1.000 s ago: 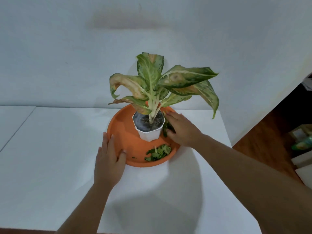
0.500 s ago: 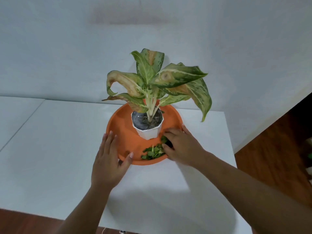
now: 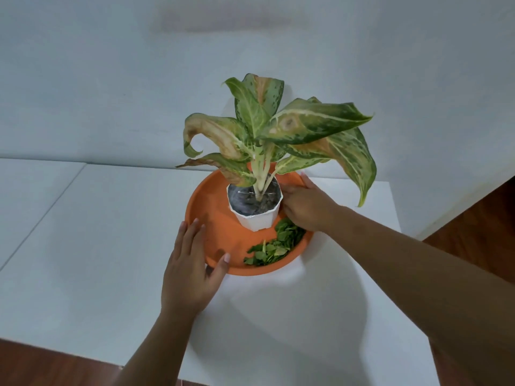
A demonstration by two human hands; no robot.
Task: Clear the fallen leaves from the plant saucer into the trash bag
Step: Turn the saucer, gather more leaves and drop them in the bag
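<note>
Standing on the white table [image 3: 83, 246], the orange saucer [image 3: 214, 218] served as the landmark for everything else. Rising from its middle, the plant [image 3: 278, 135] spread broad mottled leaves, some browned, well above the rim, rooted in a white pot [image 3: 255, 215] that sat upright on the saucer floor. At the saucer's near-left rim the left hand [image 3: 189, 271] lay flat and spread wide, fingers over the lip and thumb on the inside edge, holding nothing but steadying the dish. At the saucer's right side the right hand [image 3: 306, 207] rested inside the rim, touching the pot's right wall; whether its curled fingers enclosed any leaves could not be told. The fallen leaves [image 3: 274, 246] lay heaped on the saucer floor at the near-right, just beside the pot's base and under the right wrist. No trash bag was in view. Judging from this, the gathering looked unfinished, and the risks seemed plain: a sweep of the right hand against the pot could tip it and spill soil among the leaves, and dragging the pile outward might push scraps over the low rim onto the table.
</note>
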